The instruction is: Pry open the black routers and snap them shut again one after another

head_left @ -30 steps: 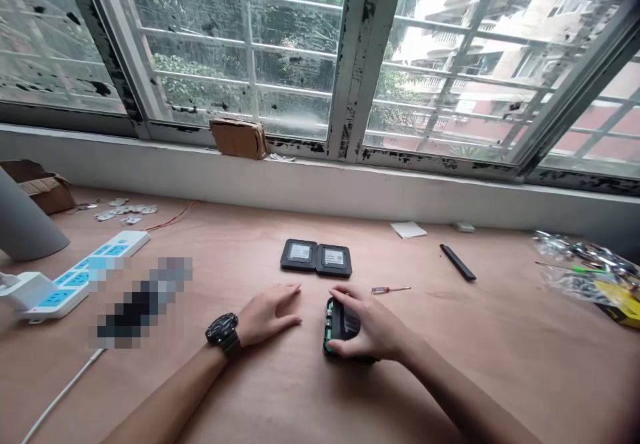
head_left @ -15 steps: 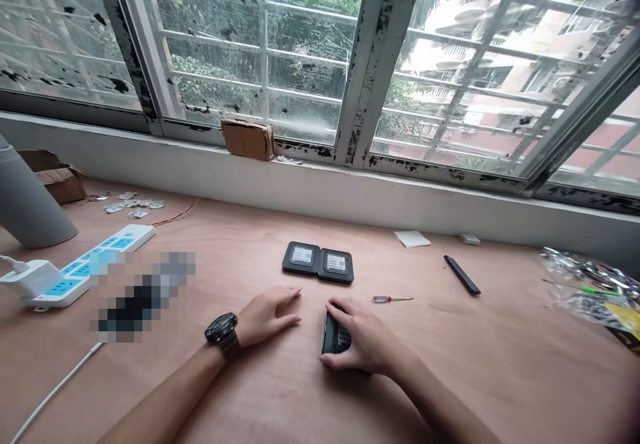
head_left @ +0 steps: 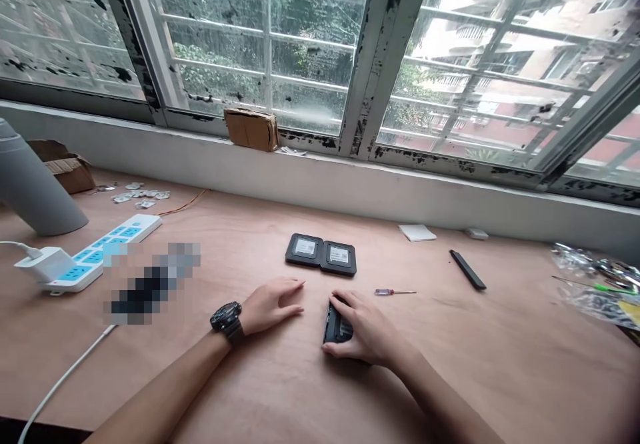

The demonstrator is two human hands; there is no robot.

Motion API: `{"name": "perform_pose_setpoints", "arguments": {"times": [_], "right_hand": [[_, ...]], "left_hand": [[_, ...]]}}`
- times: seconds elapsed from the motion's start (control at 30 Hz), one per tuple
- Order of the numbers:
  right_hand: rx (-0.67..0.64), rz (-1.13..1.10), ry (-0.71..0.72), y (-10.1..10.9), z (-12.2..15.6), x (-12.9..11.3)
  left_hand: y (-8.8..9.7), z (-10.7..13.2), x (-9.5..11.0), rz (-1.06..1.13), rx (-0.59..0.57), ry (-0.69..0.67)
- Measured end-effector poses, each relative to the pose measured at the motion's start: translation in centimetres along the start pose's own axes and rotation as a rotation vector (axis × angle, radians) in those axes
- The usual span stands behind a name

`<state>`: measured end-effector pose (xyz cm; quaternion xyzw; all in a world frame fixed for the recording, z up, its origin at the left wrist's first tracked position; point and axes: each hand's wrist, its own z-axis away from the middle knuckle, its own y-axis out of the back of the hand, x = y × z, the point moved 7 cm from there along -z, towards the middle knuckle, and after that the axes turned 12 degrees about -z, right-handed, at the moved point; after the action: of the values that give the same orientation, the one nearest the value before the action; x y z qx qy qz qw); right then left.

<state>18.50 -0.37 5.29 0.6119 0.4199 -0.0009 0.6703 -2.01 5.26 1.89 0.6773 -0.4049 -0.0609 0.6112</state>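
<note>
My right hand (head_left: 367, 327) is curled over a black electronic device (head_left: 336, 327) on the plywood table (head_left: 450, 351), and its fingers hide most of the device. My left hand (head_left: 273, 305) rests flat on the table with nothing in it, and a black wristwatch (head_left: 226, 317) sits on that wrist. Just beyond both hands lies a pair of joined black square cases (head_left: 321, 255) with pale labels. A small screwdriver with a red handle (head_left: 395, 292) lies to the right of my right hand.
A black bar (head_left: 467, 269) and white pad (head_left: 417, 233) lie further right, beside a plastic bag of metal parts (head_left: 595, 294). To the left are a blue-and-white power strip (head_left: 103, 254), a charger, a grey cylinder (head_left: 35, 191), and small metal pieces. A window runs along the back.
The green board edge of the device no longer shows, and my right hand has shifted on it. My left hand stays put. The whole view has drifted as my head moved.
</note>
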Motion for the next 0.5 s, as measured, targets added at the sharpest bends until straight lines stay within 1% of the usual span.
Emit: {"name": "perform_pose_setpoints", "arguments": {"times": [0.3,0.5], "right_hand": [[-0.018,0.013,0.011,-0.47,-0.19,0.09],[-0.024,0.025,-0.011,-0.46,-0.17,0.27]], "left_hand": [[0.05,0.00,0.11,-0.003,-0.010,0.007],[0.06,-0.02,0.17,-0.005,-0.014,0.012]]}}
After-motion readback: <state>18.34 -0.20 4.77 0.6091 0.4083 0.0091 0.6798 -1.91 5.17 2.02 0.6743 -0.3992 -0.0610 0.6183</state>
